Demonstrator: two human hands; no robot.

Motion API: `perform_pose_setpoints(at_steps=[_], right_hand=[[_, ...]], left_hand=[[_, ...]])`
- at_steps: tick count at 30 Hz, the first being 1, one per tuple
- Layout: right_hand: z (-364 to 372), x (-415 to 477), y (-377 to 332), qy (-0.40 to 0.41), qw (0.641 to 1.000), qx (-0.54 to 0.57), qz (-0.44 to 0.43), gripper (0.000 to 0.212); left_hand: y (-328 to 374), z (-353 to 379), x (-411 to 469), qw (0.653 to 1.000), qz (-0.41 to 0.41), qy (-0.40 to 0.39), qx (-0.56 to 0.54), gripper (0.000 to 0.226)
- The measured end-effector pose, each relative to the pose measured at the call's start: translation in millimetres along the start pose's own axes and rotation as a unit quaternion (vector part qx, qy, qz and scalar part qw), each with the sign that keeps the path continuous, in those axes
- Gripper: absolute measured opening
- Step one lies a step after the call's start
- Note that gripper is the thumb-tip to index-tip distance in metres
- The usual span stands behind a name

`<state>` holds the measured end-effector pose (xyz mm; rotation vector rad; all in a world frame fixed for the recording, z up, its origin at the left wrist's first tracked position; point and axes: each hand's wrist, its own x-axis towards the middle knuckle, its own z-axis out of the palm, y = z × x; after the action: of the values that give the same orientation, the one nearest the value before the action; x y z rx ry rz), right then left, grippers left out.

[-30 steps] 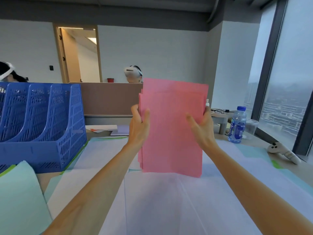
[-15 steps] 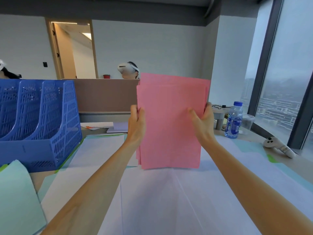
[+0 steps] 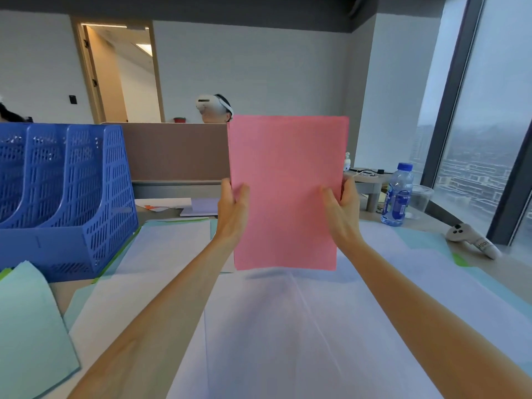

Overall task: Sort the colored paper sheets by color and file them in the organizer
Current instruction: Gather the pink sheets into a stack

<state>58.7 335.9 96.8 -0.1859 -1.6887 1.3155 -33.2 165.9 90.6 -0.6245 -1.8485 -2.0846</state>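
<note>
Your left hand (image 3: 233,211) and right hand (image 3: 341,211) clasp the side edges of the upright stack of pink paper sheets (image 3: 285,191) at 12 o'clock, apparently squaring it on the bench (image 3: 59,295); the blue perforated plastic organizer (image 3: 86,197) stands at 10 o'clock.

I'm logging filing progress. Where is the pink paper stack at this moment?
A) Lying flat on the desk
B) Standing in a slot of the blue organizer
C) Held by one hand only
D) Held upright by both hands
D: the left hand and right hand grip the side edges of the pink stack, upright and apart from the blue organizer.
</note>
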Motion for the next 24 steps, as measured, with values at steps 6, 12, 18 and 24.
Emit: perform_pose_setpoints(at_steps=[6, 12, 18, 24], right_hand=[[-3, -34, 34, -0.026, 0.998, -0.041, 0.048, 0.018], [1, -33, 28, -0.022, 0.998, -0.041, 0.041, 0.030], [-6, -49, 44, 0.006, 0.995, -0.086, 0.056, 0.020], [25, -39, 5, -0.032, 0.997, -0.068, -0.006, 0.021]], left_hand=[[-27, -7, -24, 0.995, -0.065, -0.056, 0.045, 0.011], [-13, -3, -17, 0.998, -0.049, -0.011, 0.034, 0.012], [-21, -4, -33, 0.991, -0.076, -0.066, 0.083, 0.016], [9, -26, -31, 0.996, -0.054, 0.001, 0.073, 0.010]])
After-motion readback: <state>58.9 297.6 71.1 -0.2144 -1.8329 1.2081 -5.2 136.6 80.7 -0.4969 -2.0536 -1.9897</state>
